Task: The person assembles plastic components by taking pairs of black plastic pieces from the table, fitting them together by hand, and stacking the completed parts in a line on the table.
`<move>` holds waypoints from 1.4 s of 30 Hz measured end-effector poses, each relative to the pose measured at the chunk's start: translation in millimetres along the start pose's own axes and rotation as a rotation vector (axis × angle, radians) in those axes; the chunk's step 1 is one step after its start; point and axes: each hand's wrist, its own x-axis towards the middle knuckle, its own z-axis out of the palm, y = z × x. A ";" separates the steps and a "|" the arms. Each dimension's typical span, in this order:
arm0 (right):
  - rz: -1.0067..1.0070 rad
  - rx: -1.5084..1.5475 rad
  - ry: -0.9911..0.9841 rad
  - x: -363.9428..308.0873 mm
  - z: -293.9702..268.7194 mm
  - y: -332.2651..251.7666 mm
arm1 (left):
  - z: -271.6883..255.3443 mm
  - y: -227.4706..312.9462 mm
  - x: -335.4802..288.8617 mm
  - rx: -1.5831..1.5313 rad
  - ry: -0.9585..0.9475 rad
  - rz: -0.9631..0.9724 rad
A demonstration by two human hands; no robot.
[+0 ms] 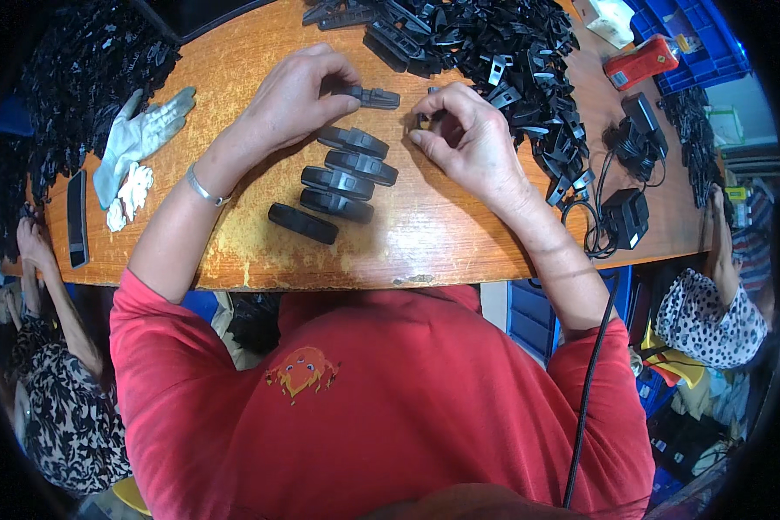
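My left hand [296, 97] is closed on one end of a black plastic part [378, 98], long and narrow, which points to the right. To the right of it, my right hand [477, 143] is curled with thumb and forefinger close together. A small dark piece shows at those fingertips, too hidden to name. Just nearer to me than my hands, several similar black plastic parts lie in a staggered stack-like row [348, 184]. At its near end, one black part [303, 224] lies slightly apart at a slant.
Beyond my right hand spreads a big heap of black plastic parts [494, 52]. Another heap [87, 69] is at the far left, near a glove [143, 139] and a phone [77, 217]. Cabled adapters [626, 217], a red container [641, 62] and a blue crate [702, 43] stand right. Other people sit at both sides.
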 end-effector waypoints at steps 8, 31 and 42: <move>0.026 -0.703 -0.138 8.5 -10.5 -13.2 | -1.3 -4.4 -8.9 0.018 -0.024 -0.084; -0.315 -0.435 -0.024 51.7 23.6 5.5 | 6.1 0.9 -2.8 -0.005 -0.002 0.034; -0.049 -0.661 0.053 20.1 -7.3 -3.5 | 14.7 -14.2 52.3 0.096 0.074 0.125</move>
